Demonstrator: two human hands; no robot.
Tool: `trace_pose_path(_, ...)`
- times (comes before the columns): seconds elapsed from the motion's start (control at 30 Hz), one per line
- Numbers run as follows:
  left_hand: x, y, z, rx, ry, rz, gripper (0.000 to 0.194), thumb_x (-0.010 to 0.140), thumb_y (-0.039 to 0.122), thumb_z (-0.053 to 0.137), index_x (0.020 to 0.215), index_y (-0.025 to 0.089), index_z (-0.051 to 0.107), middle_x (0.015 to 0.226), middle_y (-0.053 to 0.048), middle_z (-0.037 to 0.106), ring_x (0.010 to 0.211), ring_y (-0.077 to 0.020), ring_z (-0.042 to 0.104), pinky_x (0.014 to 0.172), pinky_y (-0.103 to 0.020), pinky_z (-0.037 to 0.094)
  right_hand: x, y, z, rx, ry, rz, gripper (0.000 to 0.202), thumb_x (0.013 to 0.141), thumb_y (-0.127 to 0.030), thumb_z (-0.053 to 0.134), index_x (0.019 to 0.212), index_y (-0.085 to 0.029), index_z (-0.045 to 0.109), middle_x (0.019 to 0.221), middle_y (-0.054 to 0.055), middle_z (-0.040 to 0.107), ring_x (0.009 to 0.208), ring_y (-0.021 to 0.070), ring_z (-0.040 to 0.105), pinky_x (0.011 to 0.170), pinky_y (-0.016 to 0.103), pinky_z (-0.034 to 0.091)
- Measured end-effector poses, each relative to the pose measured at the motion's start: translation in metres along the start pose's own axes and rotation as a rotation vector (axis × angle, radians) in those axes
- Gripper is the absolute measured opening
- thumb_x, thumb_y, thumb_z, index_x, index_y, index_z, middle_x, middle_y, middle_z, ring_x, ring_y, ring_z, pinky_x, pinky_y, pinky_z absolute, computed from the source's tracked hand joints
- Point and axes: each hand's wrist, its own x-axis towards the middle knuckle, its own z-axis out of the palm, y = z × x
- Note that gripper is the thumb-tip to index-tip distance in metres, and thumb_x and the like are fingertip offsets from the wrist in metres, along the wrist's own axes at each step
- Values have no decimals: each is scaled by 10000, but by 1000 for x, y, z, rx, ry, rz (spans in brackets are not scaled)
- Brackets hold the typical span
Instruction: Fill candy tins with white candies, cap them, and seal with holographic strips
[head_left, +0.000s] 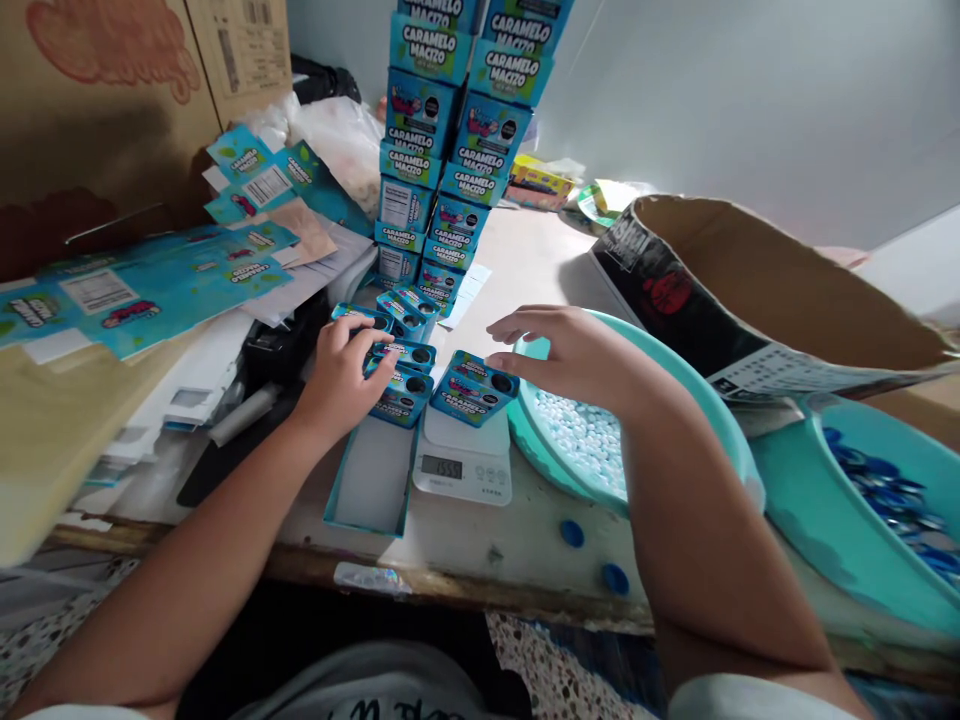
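My left hand point(341, 375) lies over a group of small blue candy boxes point(401, 398), fingers spread and touching their tops. These boxes have round dark holes on top and sit at the far end of a shallow tray point(369, 485) with a white inside. My right hand point(570, 350) hovers open over the near side of a turquoise basin point(679, 375), its thumb close to another candy box point(472, 390). That box stands on a white digital scale point(469, 465) with a lit display. Small pale candies point(577, 435) fill part of the basin.
Tall stacks of filled display boxes point(450, 130) rise at the back. Flat printed cartons point(165, 280) lie left. An open cardboard box point(750, 290) and a second basin point(825, 500) holding blue caps point(892, 500) stand right. Two caps point(572, 533) lie near the table edge.
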Motion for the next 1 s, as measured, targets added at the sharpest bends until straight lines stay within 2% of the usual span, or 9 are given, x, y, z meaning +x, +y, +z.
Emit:
trace_pose_path(0.2, 0, -1, 0, 1, -4, 6, 193, 950, 327, 599, 1050, 213, 719, 1225, -104, 608, 1237, -283, 562, 1151, -484, 431, 2, -1, 4, -27, -139, 34, 558, 843, -555, 705, 1268, -193, 727, 1143, 104, 770, 987, 256, 721, 870, 379, 563)
trace_pose_path(0.33, 0, -2, 1, -5, -8, 14, 190, 947, 330, 609, 1053, 215, 718, 1224, -102, 608, 1233, -281, 559, 1146, -481, 436, 6, -9, 11, -12, -243, 5, 425, 867, -484, 687, 1203, -228, 735, 1089, 58, 788, 901, 216, 725, 792, 326, 534)
trace_pose_path(0.4, 0, -3, 1, -6, -9, 14, 192, 944, 331, 616, 1056, 212, 718, 1231, -104, 607, 1231, -283, 556, 1145, -480, 435, 9, -13, 13, -74, -258, 9, 376, 847, -435, 707, 1153, -219, 739, 1018, 53, 790, 837, 209, 714, 731, 311, 512)
trace_pose_path(0.53, 3, -2, -2, -22, -59, 33, 194, 968, 350, 586, 1009, 211, 715, 1239, -108, 607, 1223, -274, 562, 1137, -473, 435, 6, -27, -2, -178, -184, 19, 297, 813, -365, 697, 1067, -224, 756, 896, 31, 781, 734, 195, 685, 672, 304, 490)
trace_pose_path(0.63, 6, -2, -8, -68, -92, 57, 233, 984, 380, 566, 911, 202, 698, 1221, -106, 627, 1209, -267, 582, 1112, -460, 448, -6, -50, -18, -92, -38, 7, 345, 824, -399, 694, 1122, -236, 756, 948, 39, 789, 780, 208, 704, 715, 323, 523)
trace_pose_path(0.7, 9, -4, -13, -132, -52, 36, 276, 998, 393, 540, 870, 193, 681, 1178, -106, 647, 1169, -256, 609, 1082, -436, 466, -13, -69, -17, -23, -10, -36, 366, 850, -414, 695, 1165, -235, 745, 980, 43, 792, 812, 212, 715, 739, 324, 536)
trace_pose_path(0.77, 14, -7, -18, -221, 27, -22, 329, 1021, 395, 486, 832, 191, 661, 1113, -99, 665, 1109, -237, 637, 1029, -397, 496, -14, -87, -4, 4, -64, -89, 342, 878, -406, 691, 1171, -235, 742, 991, 43, 793, 821, 208, 719, 745, 314, 539)
trace_pose_path(0.87, 21, -14, -22, -337, 127, -126, 378, 1035, 392, 428, 806, 194, 653, 1016, -85, 684, 1011, -216, 660, 929, -353, 528, -4, -103, 30, -108, -131, -106, 392, 885, -343, 702, 1256, -219, 713, 1063, 80, 789, 898, 242, 728, 766, 329, 545)
trace_pose_path(1.0, 25, -22, -18, -352, 125, -140, 337, 1017, 382, 457, 866, 183, 682, 978, -87, 694, 979, -220, 667, 921, -362, 534, 12, -104, 68, -288, -97, -84, 391, 940, -323, 646, 1288, -147, 684, 1119, 150, 756, 1028, 303, 709, 852, 397, 559)
